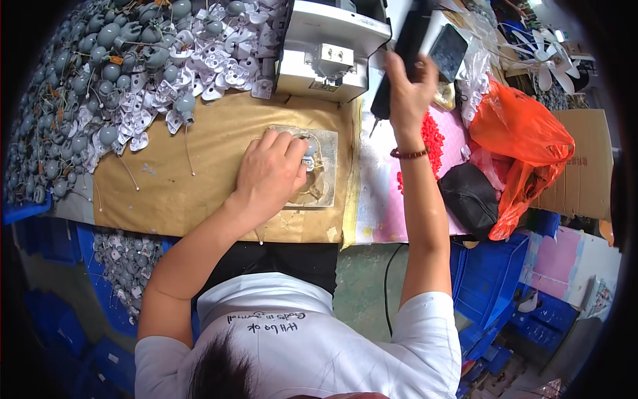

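Centrally, the left hand [269,174] presses flat on a small grey part [310,154] seated in a metal jig plate [325,166] on the brown-paper bench [199,173], fingers closed over it. Right hand [407,93] is raised, wrapped around a black power screwdriver [399,60]. Grey and white parts [133,73] lie heaped behind; red pieces [432,139] lie beside the wrist.

Matt brown cardboard mat [199,166], worn metal jig plate [325,173], glossy orange plastic bag [525,146], white plastic parts [226,66]
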Demonstrator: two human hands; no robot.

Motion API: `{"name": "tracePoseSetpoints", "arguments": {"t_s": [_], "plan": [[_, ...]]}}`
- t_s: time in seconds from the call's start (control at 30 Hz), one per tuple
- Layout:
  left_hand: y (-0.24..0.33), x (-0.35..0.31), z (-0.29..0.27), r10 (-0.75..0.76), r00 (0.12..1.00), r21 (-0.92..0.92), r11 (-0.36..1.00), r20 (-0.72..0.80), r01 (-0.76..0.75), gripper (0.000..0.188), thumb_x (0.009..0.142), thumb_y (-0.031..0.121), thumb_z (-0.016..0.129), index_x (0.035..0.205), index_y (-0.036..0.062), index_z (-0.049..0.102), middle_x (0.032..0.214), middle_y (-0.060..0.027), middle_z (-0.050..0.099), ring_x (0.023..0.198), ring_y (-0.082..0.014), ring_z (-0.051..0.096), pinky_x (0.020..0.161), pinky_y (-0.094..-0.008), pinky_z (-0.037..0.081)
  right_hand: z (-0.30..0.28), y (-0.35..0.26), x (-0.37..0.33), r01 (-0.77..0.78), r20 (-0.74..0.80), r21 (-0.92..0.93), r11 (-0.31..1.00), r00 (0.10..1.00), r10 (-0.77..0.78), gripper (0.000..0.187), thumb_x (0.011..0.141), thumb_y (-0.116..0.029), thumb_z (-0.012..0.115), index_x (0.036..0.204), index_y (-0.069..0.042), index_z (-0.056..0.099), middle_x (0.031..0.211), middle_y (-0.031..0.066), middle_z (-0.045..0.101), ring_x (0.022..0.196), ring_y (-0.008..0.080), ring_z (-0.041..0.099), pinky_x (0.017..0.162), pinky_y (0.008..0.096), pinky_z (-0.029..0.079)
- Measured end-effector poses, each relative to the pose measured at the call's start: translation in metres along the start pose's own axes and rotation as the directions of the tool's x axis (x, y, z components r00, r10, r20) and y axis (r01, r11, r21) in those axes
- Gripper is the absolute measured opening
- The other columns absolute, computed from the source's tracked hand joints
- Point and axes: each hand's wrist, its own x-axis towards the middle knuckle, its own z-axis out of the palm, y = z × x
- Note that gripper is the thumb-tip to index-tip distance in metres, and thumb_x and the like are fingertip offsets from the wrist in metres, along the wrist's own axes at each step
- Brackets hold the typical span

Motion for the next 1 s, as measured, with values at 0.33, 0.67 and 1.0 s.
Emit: {"name": "tracePoseSetpoints", "arguments": {"t_s": [0.33, 0.67, 1.0], "plan": [[-0.001, -0.001, 0.001, 0.005, 0.999, -0.045, 0.999, -0.037, -0.007, 0.036, 0.073, 0.009, 0.073, 0.107, 0.0043, 0.064, 0.094, -0.0105, 0.06, 0.093, -0.0304, 0.057, 0.081, -0.0416, 0.048, 0.063, -0.093, 0.0, -0.008, 0.129, 0.573, 0.82, 0.988, -0.08, 0.06, 0.087, 0.007, 0.067, 0.14, 0.003, 0.039, 0.079, 0.0046, 0.063, 0.062, 0.0113, 0.06, 0.058, 0.0255, 0.051], [-0.005, -0.003, 0.004, 0.009, 0.998, -0.031, 0.999, -0.058, -0.011, 0.035, 0.074, 0.011, 0.074, 0.106, 0.0043, 0.063, 0.094, -0.0099, 0.06, 0.092, -0.0303, 0.057, 0.08, -0.041, 0.048, 0.069, -0.09, -0.023, -0.345, 0.431, 0.264, 0.901, 0.878, 0.21, 0.02, 0.087, -0.008, 0.069, 0.101, -0.002, 0.056, 0.072, 0.0043, 0.063, 0.06, 0.0109, 0.061, 0.052, 0.0258, 0.05], [-0.003, -0.003, 0.006, -0.019, 0.996, -0.026, 1.0, -0.086, 0.017, 0.03, 0.072, 0.012, 0.073, 0.098, 0.0053, 0.059, 0.093, -0.009, 0.058, 0.091, -0.0306, 0.057, 0.073, -0.0425, 0.049, 0.035, -0.101, -0.072, -0.195, 0.418, 0.427, 0.883, 0.908, -0.002, 0.027, 0.08, 0.009, 0.07, 0.099, 0.001, 0.053, 0.076, 0.0043, 0.064, 0.064, 0.0101, 0.061, 0.056, 0.0246, 0.05]]}}
